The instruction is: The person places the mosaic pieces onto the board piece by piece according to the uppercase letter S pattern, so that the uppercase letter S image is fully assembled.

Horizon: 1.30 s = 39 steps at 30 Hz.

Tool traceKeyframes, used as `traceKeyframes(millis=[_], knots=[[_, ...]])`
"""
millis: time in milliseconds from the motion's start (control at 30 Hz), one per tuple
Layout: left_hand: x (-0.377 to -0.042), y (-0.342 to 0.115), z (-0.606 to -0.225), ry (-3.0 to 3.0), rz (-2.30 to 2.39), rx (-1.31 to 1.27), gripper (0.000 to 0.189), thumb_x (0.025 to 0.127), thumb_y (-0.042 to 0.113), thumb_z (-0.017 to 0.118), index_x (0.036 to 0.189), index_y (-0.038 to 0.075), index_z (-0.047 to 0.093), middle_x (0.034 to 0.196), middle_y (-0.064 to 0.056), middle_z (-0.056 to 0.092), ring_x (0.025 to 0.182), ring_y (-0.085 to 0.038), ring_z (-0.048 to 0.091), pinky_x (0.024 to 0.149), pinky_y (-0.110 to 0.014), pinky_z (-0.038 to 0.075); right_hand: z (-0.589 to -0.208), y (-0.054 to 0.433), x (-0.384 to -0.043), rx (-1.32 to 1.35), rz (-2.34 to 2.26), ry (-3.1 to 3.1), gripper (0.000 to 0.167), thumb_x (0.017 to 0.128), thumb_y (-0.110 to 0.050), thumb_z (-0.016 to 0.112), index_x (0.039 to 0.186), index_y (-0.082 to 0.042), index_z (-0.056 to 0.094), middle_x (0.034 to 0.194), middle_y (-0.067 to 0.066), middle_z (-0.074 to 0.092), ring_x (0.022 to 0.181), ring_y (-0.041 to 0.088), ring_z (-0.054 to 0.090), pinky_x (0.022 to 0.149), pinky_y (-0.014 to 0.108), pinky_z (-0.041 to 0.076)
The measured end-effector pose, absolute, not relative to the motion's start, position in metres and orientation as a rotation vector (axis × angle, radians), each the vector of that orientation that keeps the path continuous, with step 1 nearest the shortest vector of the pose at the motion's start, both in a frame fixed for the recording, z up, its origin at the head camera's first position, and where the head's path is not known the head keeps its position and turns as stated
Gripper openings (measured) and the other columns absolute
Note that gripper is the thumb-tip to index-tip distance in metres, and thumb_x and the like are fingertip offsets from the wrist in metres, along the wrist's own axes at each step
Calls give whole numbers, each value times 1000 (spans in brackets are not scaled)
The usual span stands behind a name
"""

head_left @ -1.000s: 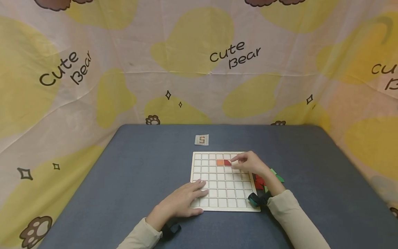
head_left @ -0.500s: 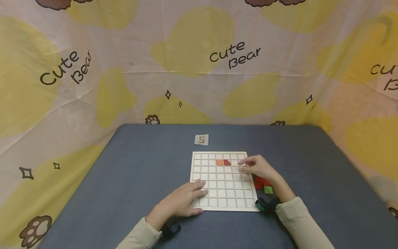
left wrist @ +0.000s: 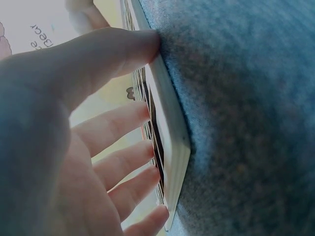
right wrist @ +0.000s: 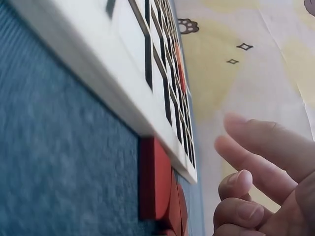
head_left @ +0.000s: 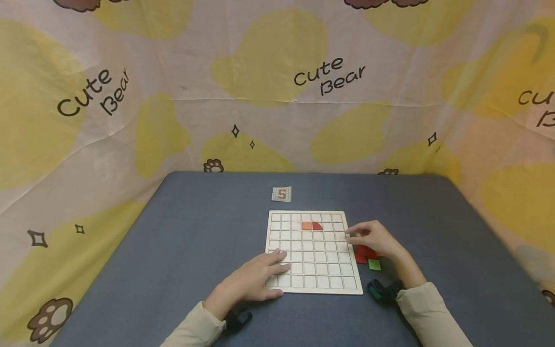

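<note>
Firstly, in the head view, the white grid board (head_left: 314, 268) lies flat on the tabletop (head_left: 195, 231), in front of me. My left grip (head_left: 253, 278) rests at its near left corner, digits spread apart. My right grip (head_left: 376, 237) is at its right edge, thumb and forefinger extended, tips apart. An orange tile (head_left: 307, 225) occupies the fourth cell from the left in the second row from the far edge; a red tile (head_left: 317, 226) with one rounded corner occupies the adjoining cell to the right. Red pieces (head_left: 361, 255) and a green piece (head_left: 374, 264) lie just beside the board's right edge, partly below my right forearm. A small printed card (head_left: 282, 194) lies beyond the far edge.

In the left wrist view, my thumb touches the board's rim and the four fingers extend toward its gridded face, separated from one another.

In the right wrist view, two digits extend and the others are bent; all are apart from the board. Red pieces sit next to the rim; I cannot tell whether they touch it.
</note>
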State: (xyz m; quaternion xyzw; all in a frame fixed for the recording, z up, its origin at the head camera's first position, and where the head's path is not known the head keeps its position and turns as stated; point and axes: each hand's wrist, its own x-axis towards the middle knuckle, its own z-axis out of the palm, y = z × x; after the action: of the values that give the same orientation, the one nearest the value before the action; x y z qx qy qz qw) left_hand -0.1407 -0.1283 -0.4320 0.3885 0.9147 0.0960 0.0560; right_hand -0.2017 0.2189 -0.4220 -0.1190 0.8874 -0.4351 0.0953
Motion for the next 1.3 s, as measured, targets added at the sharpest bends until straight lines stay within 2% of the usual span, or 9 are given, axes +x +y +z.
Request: traceKeyframes(millis=[300,733,1300], knots=[[-141,-128,-431,2763,303,1138,58,86,41,67,138,20,54,153,-7,43,145,-26,38,117,-42,37,-425,234,-204,-402,-1201,2653,25,82,-12,73,102,3,72,63,-3,45,55,4,40,53,20,36],[-141,-128,-433,2767,311,1136,58,85,42,67,138,19,55,153,-7,44,145,-26,38,117,-42,37,-431,254,-210,-408,-1154,2596,27,84,-11,71,106,4,70,66,-2,44,52,2,38,49,19,31],[-141,-129,-435,2773,320,1159,58,85,41,68,138,20,55,152,-6,45,143,-25,40,116,-43,38,-433,255,-210,-359,-1141,2555,26,84,-5,67,108,6,69,67,-3,44,57,4,41,50,18,32]])
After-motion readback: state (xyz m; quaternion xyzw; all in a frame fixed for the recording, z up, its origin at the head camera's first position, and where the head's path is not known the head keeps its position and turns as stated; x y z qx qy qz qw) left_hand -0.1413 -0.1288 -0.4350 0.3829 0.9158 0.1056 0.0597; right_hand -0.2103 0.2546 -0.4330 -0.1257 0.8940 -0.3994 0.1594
